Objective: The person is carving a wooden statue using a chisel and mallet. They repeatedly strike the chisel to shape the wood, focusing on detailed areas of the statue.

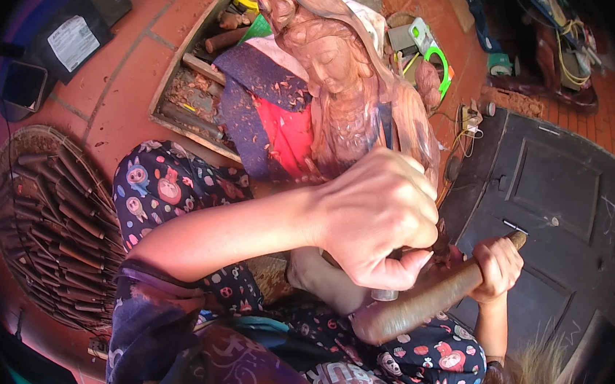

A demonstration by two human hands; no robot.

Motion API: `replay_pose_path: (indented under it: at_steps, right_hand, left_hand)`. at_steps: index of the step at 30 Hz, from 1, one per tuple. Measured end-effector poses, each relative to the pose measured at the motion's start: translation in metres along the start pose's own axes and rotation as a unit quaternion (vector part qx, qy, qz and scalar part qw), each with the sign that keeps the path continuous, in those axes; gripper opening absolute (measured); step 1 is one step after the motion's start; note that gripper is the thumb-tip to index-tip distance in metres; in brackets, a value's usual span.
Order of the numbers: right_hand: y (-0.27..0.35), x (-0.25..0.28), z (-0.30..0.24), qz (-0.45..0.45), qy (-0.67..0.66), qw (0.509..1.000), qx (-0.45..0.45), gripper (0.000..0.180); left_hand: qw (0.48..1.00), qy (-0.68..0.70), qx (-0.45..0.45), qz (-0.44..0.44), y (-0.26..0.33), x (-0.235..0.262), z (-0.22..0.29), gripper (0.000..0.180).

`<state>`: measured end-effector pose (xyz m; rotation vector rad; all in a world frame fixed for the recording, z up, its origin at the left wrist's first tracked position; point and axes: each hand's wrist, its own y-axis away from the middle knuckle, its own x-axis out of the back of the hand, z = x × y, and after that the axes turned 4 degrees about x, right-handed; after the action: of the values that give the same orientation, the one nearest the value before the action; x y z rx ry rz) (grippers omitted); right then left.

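Note:
A carved reddish wooden statue (pixel 341 79) of a robed figure leans across my lap, its head toward the top of the view. My left hand (pixel 379 218) is clenched over the statue's lower part, gripping a chisel whose metal end (pixel 384 295) barely shows under the fist. My right hand (pixel 498 269) grips a thick brown wooden mallet (pixel 423 305), held low and just right of the left fist. The spot being cut is hidden by my left hand.
A round woven tray (pixel 50 222) with several wood-handled chisels lies at left. A wooden box (pixel 193 99) of tools and shavings sits behind a blue and red cloth (pixel 268 115). A dark panelled door slab (pixel 549 193) lies at right, cables and tape rolls beyond.

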<state>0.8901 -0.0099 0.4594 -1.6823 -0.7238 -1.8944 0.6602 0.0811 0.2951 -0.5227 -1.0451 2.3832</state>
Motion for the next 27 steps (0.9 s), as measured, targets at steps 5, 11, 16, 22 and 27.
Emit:
replay_pose_path:
  at_steps: [5,11,16,22,27]
  right_hand:
    - [0.002,-0.003,0.001,0.050,-0.035,0.998,0.029,0.026]
    - [0.002,0.001,-0.001,0.044,-0.016,0.998,0.034,0.026]
    - [0.003,0.006,0.003,0.010,-0.008,0.998,0.061,0.027]
    - [0.010,-0.001,0.009,0.070,-0.012,0.993,0.095,0.026]
    - [0.009,0.000,0.009,0.034,0.003,0.999,0.033,0.027]
  left_hand:
    - [0.998,-0.045,-0.008,0.032,0.011,-0.024,0.014,0.026]
    - [0.999,-0.033,-0.021,-0.006,0.015,-0.036,-0.002,0.025]
    - [1.000,-0.011,-0.008,-0.013,0.010,-0.029,-0.001,0.026]
    - [1.000,-0.007,0.004,-0.014,0.007,-0.027,-0.002,0.027]
    - [1.000,-0.002,0.010,0.003,0.006,-0.026,-0.001,0.027]
